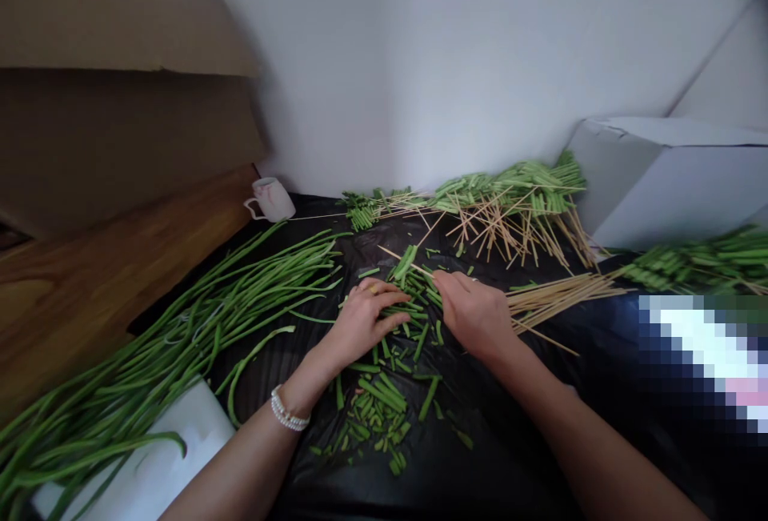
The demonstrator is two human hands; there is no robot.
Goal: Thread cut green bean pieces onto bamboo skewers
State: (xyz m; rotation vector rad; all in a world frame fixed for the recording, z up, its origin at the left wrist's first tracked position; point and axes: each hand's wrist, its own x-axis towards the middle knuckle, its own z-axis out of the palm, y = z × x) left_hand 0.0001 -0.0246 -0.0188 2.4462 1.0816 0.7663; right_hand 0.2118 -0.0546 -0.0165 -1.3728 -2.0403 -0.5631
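My right hand point(471, 309) grips a bamboo skewer point(391, 252) near its lower end. Short green bean pieces point(406, 262) are threaded on the skewer, its tip poking out to the left. Over a scatter of cut bean pieces point(420, 341) hangs my left hand point(366, 313), a bracelet on its wrist, thumb and fingers apart. What lies under its fingertips is partly hidden. More cut pieces point(375, 405) form a small pile nearer to me on the black plastic sheet point(480, 473).
Long green beans point(264, 281) lie at left, partly over a white box point(192, 425). Loaded skewers point(510, 189) rest by the wall; bare skewers point(558, 301) spread at right. A white mug point(273, 199), a cardboard box point(132, 137) and a white carton point(696, 185) stand around.
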